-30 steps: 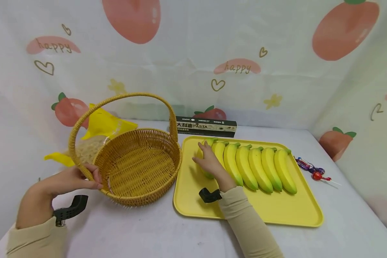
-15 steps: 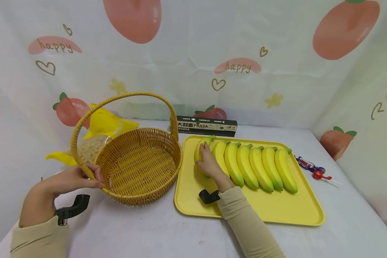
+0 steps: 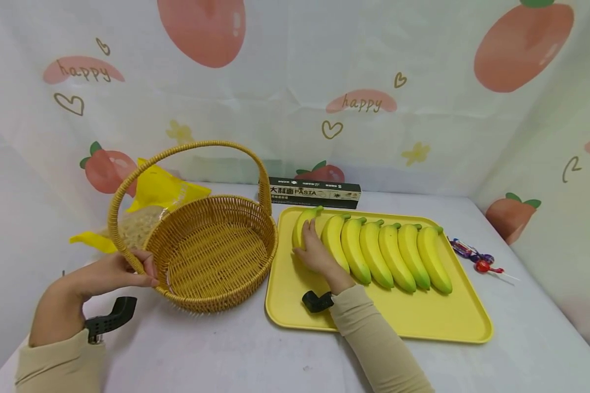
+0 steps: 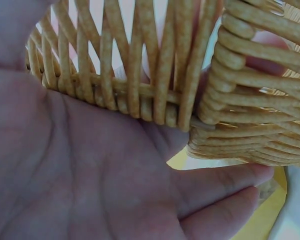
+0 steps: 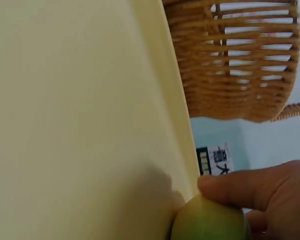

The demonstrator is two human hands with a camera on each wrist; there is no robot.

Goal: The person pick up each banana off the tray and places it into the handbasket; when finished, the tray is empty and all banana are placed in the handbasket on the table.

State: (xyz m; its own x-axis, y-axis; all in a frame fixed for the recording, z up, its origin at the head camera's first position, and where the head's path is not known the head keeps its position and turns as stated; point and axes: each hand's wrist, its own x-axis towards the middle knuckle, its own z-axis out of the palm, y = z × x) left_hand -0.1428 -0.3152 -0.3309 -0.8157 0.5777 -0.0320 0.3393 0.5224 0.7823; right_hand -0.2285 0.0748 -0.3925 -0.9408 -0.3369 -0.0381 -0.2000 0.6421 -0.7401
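Observation:
My left hand (image 3: 110,273) grips the wicker basket (image 3: 211,301) at its left side, where the arched handle meets the rim. Close up in the left wrist view, the woven basket wall (image 4: 260,100) lies against the palm. My right hand (image 3: 319,255) is over the yellow tray (image 3: 423,323), its thumb and fingers around the leftmost banana (image 3: 301,226). In the right wrist view the thumb presses on that banana's greenish end (image 5: 207,220). Several more bananas (image 3: 373,254) lie side by side to the right of the hand. Part of the held banana is hidden by the hand.
Behind the tray lies a black pasta box (image 3: 314,194). A yellow and clear bag (image 3: 164,188) sits behind the basket. Wrapped candies (image 3: 464,249) and a red lollipop (image 3: 483,266) lie right of the tray. A printed cloth (image 3: 285,76) hangs at the back.
The leftmost banana has shifted slightly left, away from the row, with my right hand on it. Those fingers have come down around it. My left hand and the basket hardly moved.

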